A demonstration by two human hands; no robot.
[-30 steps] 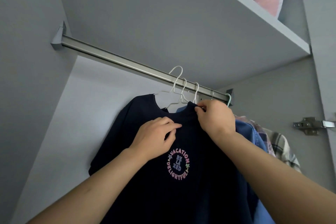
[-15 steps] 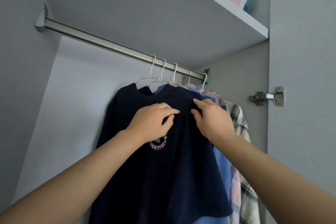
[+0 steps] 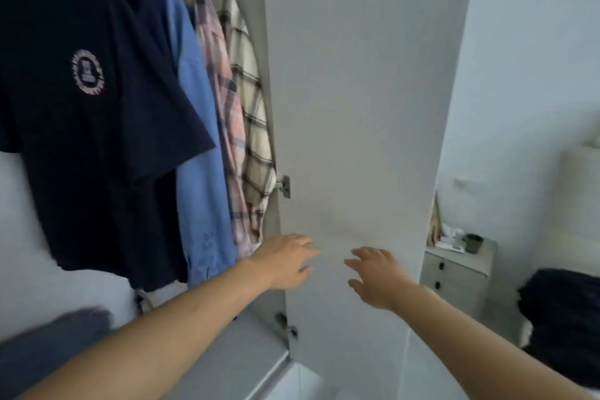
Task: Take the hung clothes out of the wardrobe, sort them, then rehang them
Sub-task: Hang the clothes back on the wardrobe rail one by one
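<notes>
head view: blurred, wide-angle
navy t-shirt [image 3: 97, 114]: hangs at 10 o'clock, front toward camera, round pink logo on chest, long axis vertical, hem down
blue shirt [image 3: 201, 172]: just behind navy t-shirt, at its 3 o'clock side, long axis vertical
pink plaid shirt [image 3: 224, 101]: next along, touching blue shirt, hangs vertical
cream plaid shirt [image 3: 250, 114]: last in the row, against the wardrobe door edge, hangs vertical
hangers: tops cut off at 12 o'clock, cannot tell detail
wardrobe door [image 3: 357, 107]: open, centre frame, hinges along its left edge
left hand [image 3: 285, 265]: low centre, 6 o'clock of the clothes, fingers loosely spread, holding nothing, in front of the door
right hand [image 3: 376, 276]: near left hand, apart from it, fingers spread, empty
nightstand [image 3: 461, 273]: 3 o'clock, drawers with dark knobs, dark cup on top
dark clothes pile [image 3: 565, 312]: 4 o'clock, on the bed
grey fabric [image 3: 48, 341]: 8 o'clock, low in wardrobe, blurred
</notes>
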